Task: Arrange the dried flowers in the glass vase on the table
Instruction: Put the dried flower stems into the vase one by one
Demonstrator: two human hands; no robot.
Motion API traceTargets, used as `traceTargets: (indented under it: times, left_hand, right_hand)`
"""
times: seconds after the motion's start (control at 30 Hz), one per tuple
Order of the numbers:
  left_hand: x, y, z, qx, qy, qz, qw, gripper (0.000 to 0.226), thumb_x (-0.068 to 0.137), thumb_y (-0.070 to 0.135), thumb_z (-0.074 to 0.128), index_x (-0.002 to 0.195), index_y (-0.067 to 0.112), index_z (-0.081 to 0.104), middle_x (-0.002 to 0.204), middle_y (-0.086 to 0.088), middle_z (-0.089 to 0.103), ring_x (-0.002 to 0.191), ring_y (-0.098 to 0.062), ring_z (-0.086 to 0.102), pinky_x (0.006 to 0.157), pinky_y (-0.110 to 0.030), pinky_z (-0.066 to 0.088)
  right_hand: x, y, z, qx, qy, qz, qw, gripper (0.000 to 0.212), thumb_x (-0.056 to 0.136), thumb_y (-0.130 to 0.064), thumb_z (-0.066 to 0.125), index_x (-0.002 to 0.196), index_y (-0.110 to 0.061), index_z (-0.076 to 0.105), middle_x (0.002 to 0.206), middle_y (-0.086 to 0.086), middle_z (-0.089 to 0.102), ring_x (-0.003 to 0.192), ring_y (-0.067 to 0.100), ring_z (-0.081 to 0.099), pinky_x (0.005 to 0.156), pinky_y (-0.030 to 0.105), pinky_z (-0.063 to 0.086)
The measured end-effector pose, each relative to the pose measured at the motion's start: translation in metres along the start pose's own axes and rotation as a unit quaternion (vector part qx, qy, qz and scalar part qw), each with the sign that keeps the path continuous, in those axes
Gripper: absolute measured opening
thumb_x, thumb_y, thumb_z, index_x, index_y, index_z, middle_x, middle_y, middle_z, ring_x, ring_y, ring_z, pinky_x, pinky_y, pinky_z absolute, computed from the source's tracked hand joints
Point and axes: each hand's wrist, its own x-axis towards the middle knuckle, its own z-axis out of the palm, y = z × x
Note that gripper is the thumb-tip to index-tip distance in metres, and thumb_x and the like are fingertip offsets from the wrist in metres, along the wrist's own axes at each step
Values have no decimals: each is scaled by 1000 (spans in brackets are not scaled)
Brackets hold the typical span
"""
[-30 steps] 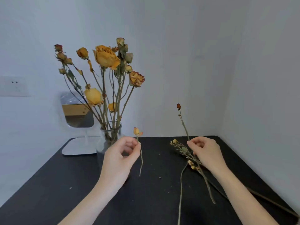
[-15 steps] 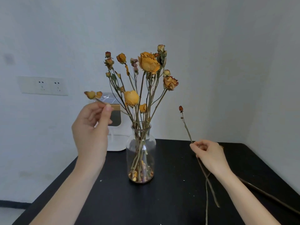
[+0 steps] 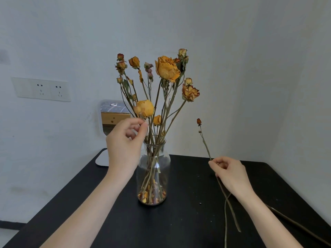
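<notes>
Pinching above the glass vase [image 3: 154,176], contents unclear, the left hand [image 3: 123,145] seems to tuck something among its dried flowers [image 3: 167,68] while, right of the vase, the right hand [image 3: 231,174] grips spare stems [image 3: 206,145].

Left hand [image 3: 125,147] seems to pinch a small yellow flower [image 3: 138,110] just below its bloom; right hand [image 3: 231,174] pinches a thin stem [image 3: 206,147], bud [image 3: 199,121] well above the grip.

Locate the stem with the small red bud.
Head view, right side: the red-bud stem is pinched by the right hand, bud up, right of the glass vase, over the black table.
</notes>
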Motion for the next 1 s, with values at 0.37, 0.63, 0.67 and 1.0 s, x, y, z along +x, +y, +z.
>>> traceTargets:
  times: [0.37,0.63,0.67,1.0]
  left_hand:
    - [-7,-13,22,175,-65,76,980,10,81,27,68,86,19,73,49,15,40,49,-4,45,57,-14,42]
    - [-35,-64,25,153,-86,-90,980,52,67,46,75,102,22,46,97,7,51,91,-8,48,74,-15,37]
    - [-32,-67,30,149,-103,-107,978,58,66,46,76,108,19,47,106,5,52,100,-10,48,81,-19,39]
    - [-13,-82,39,92,-190,-152,966,83,60,46,81,128,20,41,114,14,57,103,-3,53,85,-20,44]
  right_hand:
    - [5,-6,13,7,0,-17,1000,12,87,-27,61,76,-27,59,69,3,64,68,13,61,58,15,41]
    - [13,-17,15,53,8,-24,998,6,89,-25,59,83,-27,59,70,1,62,68,9,60,59,13,39]
    - [15,-21,14,76,11,-24,997,2,90,-25,58,88,-24,60,69,1,62,66,7,59,59,13,39]
    - [44,-74,13,274,54,-40,959,14,95,-18,50,98,-11,61,67,0,55,52,7,47,43,11,39]
